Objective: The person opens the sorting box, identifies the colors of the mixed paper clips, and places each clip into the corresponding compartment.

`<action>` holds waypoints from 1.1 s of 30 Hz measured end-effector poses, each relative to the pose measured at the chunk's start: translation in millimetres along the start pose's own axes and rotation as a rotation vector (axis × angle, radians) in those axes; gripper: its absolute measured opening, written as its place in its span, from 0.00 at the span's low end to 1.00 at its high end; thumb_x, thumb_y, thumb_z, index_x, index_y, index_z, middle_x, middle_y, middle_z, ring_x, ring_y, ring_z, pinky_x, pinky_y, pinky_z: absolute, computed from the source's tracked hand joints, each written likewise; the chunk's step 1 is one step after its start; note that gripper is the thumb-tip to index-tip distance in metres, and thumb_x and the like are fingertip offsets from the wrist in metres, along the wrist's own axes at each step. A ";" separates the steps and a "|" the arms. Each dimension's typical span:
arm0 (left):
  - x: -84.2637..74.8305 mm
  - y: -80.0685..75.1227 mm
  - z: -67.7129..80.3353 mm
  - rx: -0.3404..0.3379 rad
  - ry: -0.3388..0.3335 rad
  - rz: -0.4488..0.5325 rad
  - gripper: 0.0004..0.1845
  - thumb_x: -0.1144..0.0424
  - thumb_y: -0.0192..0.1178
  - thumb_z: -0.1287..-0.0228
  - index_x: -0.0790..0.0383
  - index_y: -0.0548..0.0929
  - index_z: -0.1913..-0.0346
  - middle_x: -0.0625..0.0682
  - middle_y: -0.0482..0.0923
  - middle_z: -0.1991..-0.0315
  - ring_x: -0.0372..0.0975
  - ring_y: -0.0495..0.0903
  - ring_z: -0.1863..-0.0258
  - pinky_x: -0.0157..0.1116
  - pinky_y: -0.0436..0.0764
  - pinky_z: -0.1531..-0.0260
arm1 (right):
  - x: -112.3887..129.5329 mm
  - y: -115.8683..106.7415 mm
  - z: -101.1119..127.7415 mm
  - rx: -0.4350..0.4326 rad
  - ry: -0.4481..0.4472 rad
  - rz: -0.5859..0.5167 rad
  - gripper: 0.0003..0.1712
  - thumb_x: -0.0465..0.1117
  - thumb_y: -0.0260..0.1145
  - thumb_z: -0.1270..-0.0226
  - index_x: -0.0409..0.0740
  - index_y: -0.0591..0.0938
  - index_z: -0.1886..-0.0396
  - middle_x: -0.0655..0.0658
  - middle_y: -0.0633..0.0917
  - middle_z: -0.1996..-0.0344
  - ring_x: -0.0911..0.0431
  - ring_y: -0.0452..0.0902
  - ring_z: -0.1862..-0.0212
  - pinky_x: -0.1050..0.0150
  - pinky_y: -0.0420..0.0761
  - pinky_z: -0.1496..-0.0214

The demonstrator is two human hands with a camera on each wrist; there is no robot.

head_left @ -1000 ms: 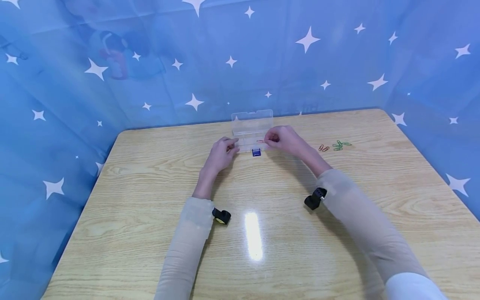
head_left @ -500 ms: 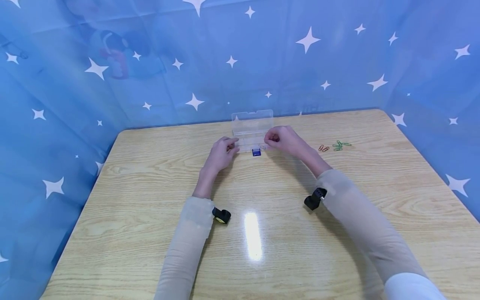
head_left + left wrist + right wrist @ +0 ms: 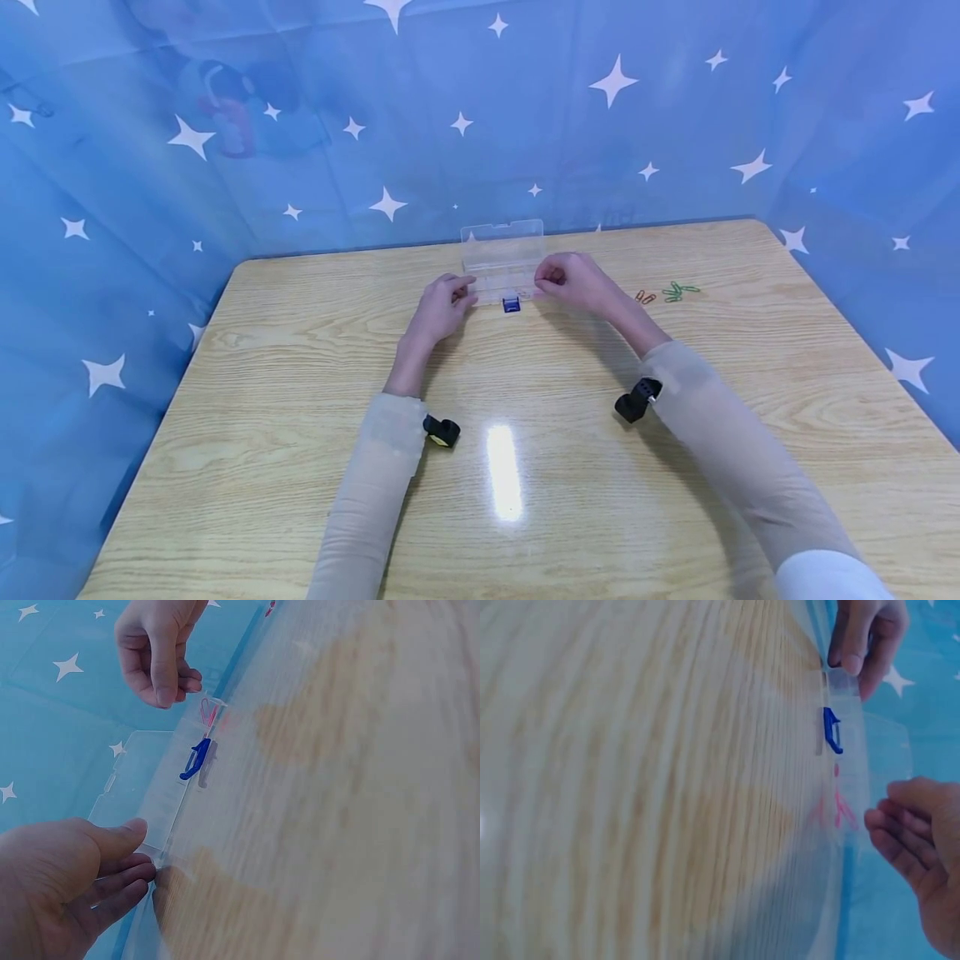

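A clear plastic box (image 3: 501,244) stands on the table with its lid raised and a blue latch (image 3: 512,304) at the front. My left hand (image 3: 463,293) pinches the box's left end between thumb and fingers (image 3: 124,879). My right hand (image 3: 543,283) hovers at the box's right end with loosely curled fingers (image 3: 900,836) and holds nothing. A red paper clip (image 3: 208,712) lies inside the box just below that hand, also visible through the wall in the right wrist view (image 3: 840,810).
Two red paper clips (image 3: 645,297) and several green ones (image 3: 677,291) lie loose on the wooden table (image 3: 300,400) to the right of the box. Blue star-patterned cloth (image 3: 225,167) walls the table on three sides.
My right hand pinched a red paper clip over the box a second ago. It has let the clip go into the box and drawn slightly to the right. The left hand has stayed put.
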State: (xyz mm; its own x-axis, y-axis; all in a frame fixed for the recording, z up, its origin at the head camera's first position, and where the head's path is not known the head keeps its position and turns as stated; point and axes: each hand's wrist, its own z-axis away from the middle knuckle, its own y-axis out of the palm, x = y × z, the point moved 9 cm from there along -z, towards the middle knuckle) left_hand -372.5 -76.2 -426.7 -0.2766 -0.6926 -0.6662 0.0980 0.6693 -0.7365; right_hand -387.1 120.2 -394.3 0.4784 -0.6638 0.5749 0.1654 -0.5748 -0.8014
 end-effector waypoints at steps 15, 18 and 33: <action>-3.0 0.9 1.6 0.000 0.010 0.000 0.21 0.65 0.60 0.26 0.66 0.78 0.33 0.60 0.79 0.49 0.48 0.79 0.51 0.42 0.80 0.50 | -29.7 -8.7 17.3 -0.008 0.054 0.029 0.04 0.33 0.67 0.30 0.37 0.86 0.61 0.42 0.86 0.66 0.51 0.82 0.63 0.55 0.84 0.56; -3.1 1.5 1.6 0.003 0.009 0.002 0.21 0.66 0.60 0.26 0.66 0.77 0.33 0.60 0.79 0.49 0.48 0.79 0.51 0.42 0.80 0.49 | -36.4 -11.1 21.3 -0.007 0.080 0.037 0.04 0.33 0.67 0.31 0.37 0.86 0.61 0.42 0.87 0.66 0.50 0.83 0.62 0.54 0.84 0.56; -2.1 1.2 2.4 0.011 0.000 0.007 0.21 0.66 0.60 0.25 0.66 0.77 0.33 0.60 0.78 0.48 0.48 0.79 0.49 0.42 0.80 0.48 | -54.1 -23.9 41.7 0.009 0.108 0.081 0.05 0.34 0.66 0.30 0.37 0.86 0.60 0.43 0.87 0.66 0.50 0.83 0.63 0.53 0.83 0.59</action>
State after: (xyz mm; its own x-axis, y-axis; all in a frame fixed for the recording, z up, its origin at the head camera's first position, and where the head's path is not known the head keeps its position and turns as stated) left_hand -369.4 -74.6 -426.5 -0.2762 -0.6875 -0.6716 0.1108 0.6713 -0.7329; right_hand -381.0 189.8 -413.1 0.3953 -0.7557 0.5222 0.1375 -0.5134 -0.8471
